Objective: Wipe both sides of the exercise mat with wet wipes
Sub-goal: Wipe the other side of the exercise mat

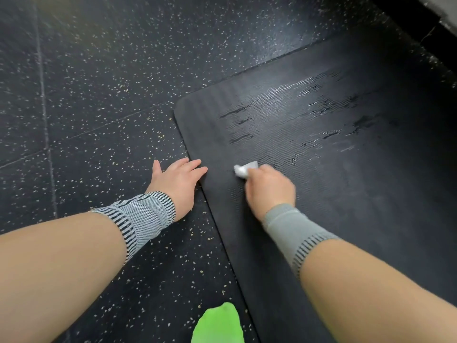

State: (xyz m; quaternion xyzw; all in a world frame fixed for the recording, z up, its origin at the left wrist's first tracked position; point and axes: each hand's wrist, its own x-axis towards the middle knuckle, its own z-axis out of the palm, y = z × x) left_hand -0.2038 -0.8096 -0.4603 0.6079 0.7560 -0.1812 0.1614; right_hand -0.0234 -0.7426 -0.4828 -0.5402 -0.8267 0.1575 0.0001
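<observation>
The right hand grips a wet wipe; the left hand lies flat, fingers on the mat edge. The mat looks soft and bendable, so I would lift it at its corner in the middle of the frame.

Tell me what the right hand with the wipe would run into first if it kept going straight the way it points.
Probably nothing solid: ahead of the right hand and wet wipe lies only open exercise mat, first its damp streaks, as far as this view shows.
</observation>
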